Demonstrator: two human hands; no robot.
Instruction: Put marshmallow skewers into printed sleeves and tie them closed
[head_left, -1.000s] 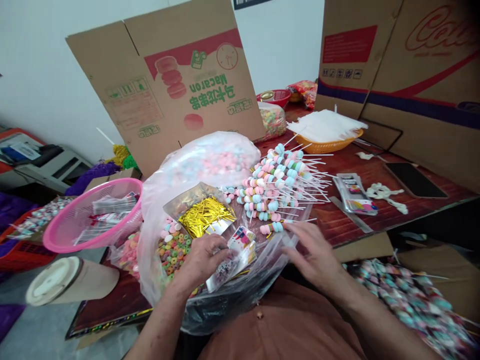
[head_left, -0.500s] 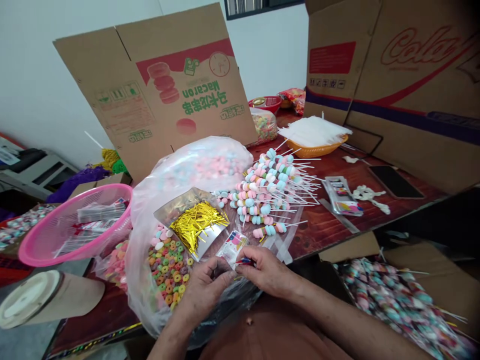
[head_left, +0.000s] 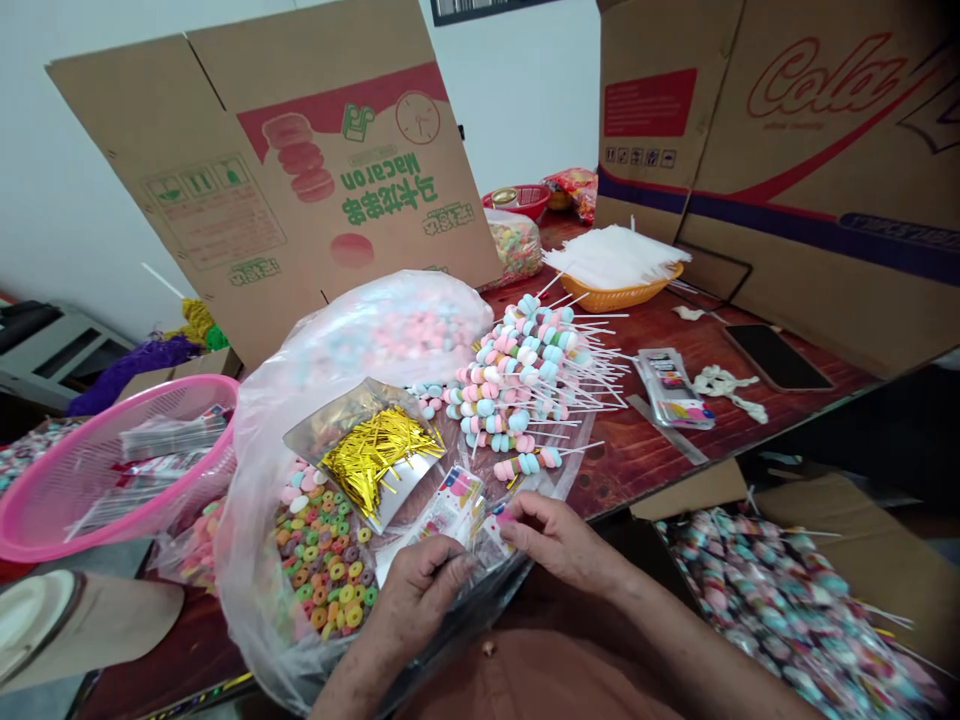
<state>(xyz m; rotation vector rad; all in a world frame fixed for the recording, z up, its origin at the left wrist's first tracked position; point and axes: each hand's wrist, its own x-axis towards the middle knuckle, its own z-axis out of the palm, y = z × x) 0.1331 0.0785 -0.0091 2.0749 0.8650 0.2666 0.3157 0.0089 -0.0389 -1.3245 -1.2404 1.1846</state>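
Observation:
My left hand is closed, thumb against fingers, at the near edge of some printed clear plastic bags. To its right, my right hand pinches a small printed plastic bag between thumb and fingertips. Just beyond the bags lies an opened pouch of gold twist ties. Marshmallow skewers with white sticks are piled behind my right hand, and one marshmallow skewer lies apart in front. Colourful ring candies fill the large clear bag left of my left hand.
A pink basket with packets and a lidded paper cup stand left. White sticks fill an orange basket at the back. A phone and a bag stack lie right. Cardboard boxes stand behind; wrapped skewers fill a lower box.
My hands have moved apart, with my right hand shifting right and carrying a small printed bag. More of the printed bags now shows between them. The whole view has shifted slightly.

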